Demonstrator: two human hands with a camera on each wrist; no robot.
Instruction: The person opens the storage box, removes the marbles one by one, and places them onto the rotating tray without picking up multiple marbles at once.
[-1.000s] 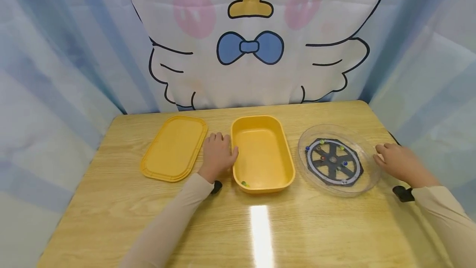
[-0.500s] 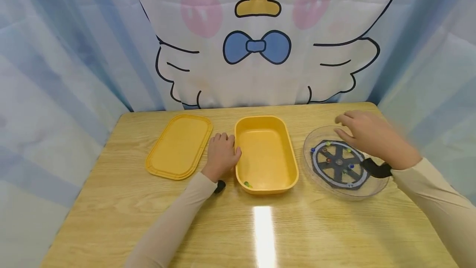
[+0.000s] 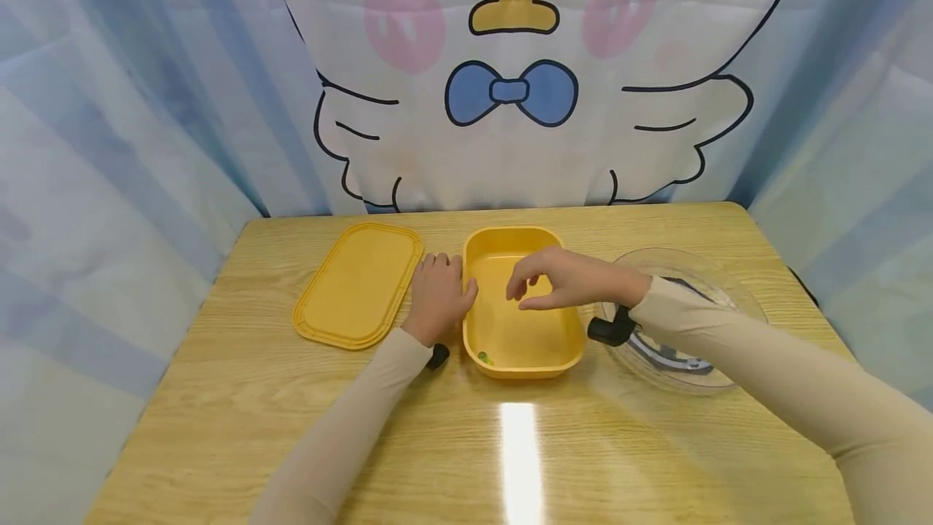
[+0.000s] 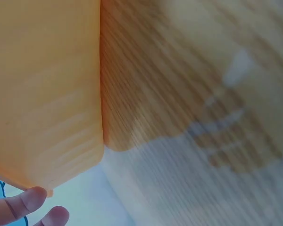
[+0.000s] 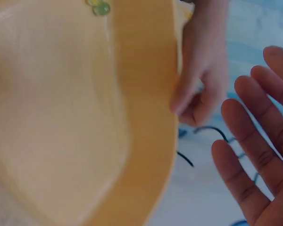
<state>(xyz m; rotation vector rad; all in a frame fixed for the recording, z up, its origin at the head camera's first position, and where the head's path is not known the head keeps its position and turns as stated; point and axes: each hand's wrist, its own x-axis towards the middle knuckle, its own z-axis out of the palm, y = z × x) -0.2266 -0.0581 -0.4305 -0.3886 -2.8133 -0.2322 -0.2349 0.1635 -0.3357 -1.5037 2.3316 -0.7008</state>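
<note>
A deep yellow plastic box (image 3: 521, 347) sits mid-table, with a couple of small green marbles (image 3: 484, 358) in its near left corner. My left hand (image 3: 437, 298) holds the box's left rim, thumb over the edge and fingers outside. In the left wrist view, fingertips (image 4: 35, 198) lie right at the rim. My right hand (image 3: 564, 278) hovers over the box, palm down with loosely bent fingers. The right wrist view shows its fingers (image 5: 245, 127) spread, holding nothing. Right of the box, a round clear dish (image 3: 747, 298) with a dark wheel-like pattern is partly hidden by the right forearm.
A flat yellow lid (image 3: 357, 286) lies left of the box, close to the left hand. The wooden table (image 3: 619, 460) ends at a curtain (image 3: 503, 160) printed with a cartoon bird. Black straps with camera pieces sit on both wrists.
My right hand has swung left from beside the clear dish, across it, to over the yellow box. The left hand stays at the box's rim. The head view has shifted slightly.
</note>
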